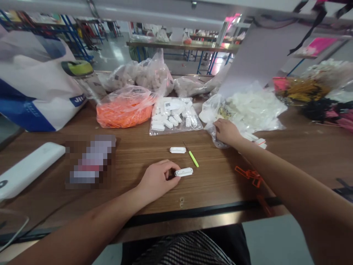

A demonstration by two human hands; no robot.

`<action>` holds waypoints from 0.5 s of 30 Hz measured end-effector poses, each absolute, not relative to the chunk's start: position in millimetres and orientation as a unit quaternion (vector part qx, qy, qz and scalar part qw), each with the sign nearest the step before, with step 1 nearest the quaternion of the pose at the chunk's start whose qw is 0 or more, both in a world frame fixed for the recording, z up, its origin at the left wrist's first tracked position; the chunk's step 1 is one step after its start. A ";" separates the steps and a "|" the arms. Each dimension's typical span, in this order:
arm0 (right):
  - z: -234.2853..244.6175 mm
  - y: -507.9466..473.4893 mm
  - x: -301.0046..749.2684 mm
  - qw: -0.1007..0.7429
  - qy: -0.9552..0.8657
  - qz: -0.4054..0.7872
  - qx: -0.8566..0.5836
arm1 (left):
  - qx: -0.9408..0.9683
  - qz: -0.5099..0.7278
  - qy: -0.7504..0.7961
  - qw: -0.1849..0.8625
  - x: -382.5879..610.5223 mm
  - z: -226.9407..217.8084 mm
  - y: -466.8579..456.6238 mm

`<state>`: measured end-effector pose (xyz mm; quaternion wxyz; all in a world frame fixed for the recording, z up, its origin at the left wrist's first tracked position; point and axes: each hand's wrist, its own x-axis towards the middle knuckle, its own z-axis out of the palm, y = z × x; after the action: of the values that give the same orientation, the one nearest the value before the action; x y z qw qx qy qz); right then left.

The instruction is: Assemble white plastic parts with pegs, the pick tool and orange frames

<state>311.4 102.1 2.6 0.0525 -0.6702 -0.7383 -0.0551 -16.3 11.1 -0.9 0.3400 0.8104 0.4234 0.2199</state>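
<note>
My left hand (160, 178) pinches one end of a narrow white plastic housing (184, 172) with a row of small slots, just above the table. Behind it, a similar white housing (178, 150) lies flat. A thin-tipped tool with a yellow-green handle (193, 158) rests on the wood beside both pieces. Farther right, my right hand (227, 131) is at the mouth of a small clear plastic bag (213, 138) with yellowish small parts inside. Its fingers are curled together, and what lies between the fingertips is hidden.
White housings fill a flat clear bag (176, 116). Beside it stands a bag of orange strips (124, 108). Orange plastic pieces (249, 175) lie near my right forearm. At left are a blurred-out item (93, 160), a white power-bank-like device (33, 167) and a bottle (85, 79).
</note>
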 end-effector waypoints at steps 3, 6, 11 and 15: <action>10.0 101.7 324.3 0.049 -0.723 -0.047 -0.688 | 0.808 0.218 0.425 0.344 -15.5 -0.2 10.9; 16.1 116.4 325.3 0.060 -0.672 -0.049 -0.736 | 0.808 0.215 0.427 0.345 -15.3 0.3 10.8; 22.4 166.0 311.5 0.046 -0.622 -0.023 -0.781 | 0.803 0.216 0.428 0.354 -15.7 0.8 10.9; 20.7 196.7 299.3 0.037 -0.614 -0.014 -0.788 | 0.802 0.220 0.430 0.352 -16.5 -1.0 10.8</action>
<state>299.3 196.7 20.7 0.0368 -0.7885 -0.6138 -0.0137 -16.5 10.8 -1.0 0.3519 0.8021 0.4296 0.2195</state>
